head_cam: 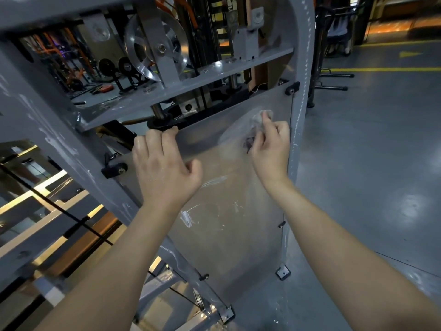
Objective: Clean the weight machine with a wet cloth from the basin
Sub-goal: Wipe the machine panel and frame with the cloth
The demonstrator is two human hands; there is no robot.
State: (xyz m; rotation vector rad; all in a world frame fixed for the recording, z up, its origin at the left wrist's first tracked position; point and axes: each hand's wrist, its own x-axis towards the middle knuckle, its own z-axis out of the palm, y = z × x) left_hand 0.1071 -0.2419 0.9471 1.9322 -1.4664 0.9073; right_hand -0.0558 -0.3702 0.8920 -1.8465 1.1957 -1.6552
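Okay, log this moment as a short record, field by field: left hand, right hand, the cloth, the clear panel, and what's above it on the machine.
left hand: fingers curled over the top edge of the clear panel
right hand: holds the cloth against the panel's upper right
cloth: pale, crumpled, mostly hidden by the hand
clear panel: white streaks lower down
frame: grey, streaked
pulley: above the panel, behind the crossbar

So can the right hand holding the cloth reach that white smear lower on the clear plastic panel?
Probably yes. The white smear sits on the bare face of the clear plastic panel, below the right hand and its crumpled pale cloth; nothing lies between them.
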